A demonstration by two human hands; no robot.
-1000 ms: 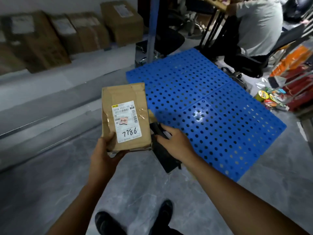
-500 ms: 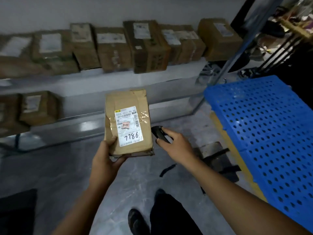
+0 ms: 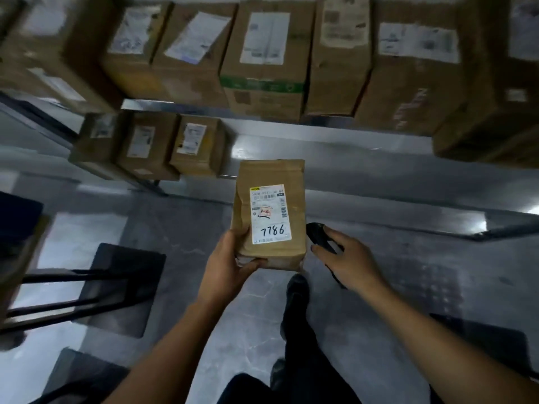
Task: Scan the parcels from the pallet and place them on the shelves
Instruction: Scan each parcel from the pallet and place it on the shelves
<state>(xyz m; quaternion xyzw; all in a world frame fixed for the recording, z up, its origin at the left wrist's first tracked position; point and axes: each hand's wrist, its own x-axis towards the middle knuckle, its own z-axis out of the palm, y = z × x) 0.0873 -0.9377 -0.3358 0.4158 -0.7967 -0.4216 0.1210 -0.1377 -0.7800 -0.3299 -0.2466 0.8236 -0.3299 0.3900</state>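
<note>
The left hand grips the bottom edge of the brown parcel labelled 7786, held upright before the lower shelf, while the right hand clasps a black barcode scanner just beside it.

A parcel warehouse: labelled cardboard boxes are sitting in rows on metal shelves above a grey floor.

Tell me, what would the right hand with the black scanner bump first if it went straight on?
Probably the brown parcel that the left hand holds. The right hand and its black scanner point toward the parcel's right edge, though depth is unclear and it might slip past.
</note>
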